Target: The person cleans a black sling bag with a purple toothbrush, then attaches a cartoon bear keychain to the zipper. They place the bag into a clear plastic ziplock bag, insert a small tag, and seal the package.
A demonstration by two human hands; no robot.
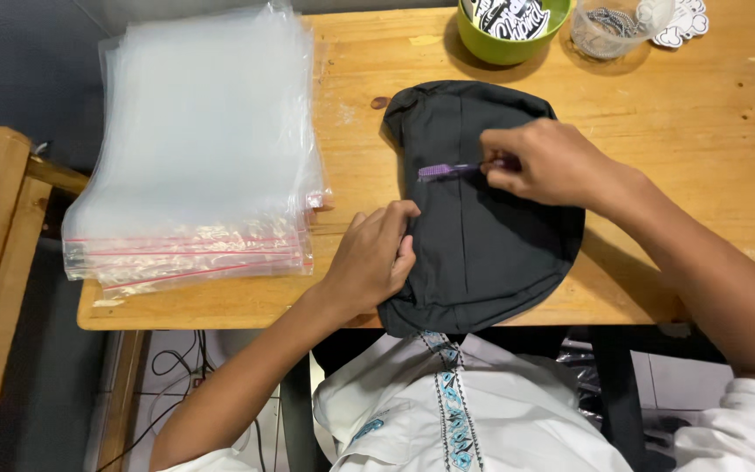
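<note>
Head view: wooden table (657,114), black pouch (482,218) lying flat at near edge, overhanging slightly toward white shirt (447,411). Left hand (373,258) at pouch's left edge, fingers curled and pressing the fabric, seemingly to pin it flat. Right hand (548,162) over pouch's upper part, fingertips pinched on purple zipper pull (447,170), probably held taut against the left hand's anchor. Left of pouch, stack of clear zip bags (198,149), within reach. Beyond pouch, green bowl (509,31) and clear cup (609,31), out of the way.

wooden table (657,114), black bag (482,236), plastic bags (203,149), green bowl (509,39)
</note>
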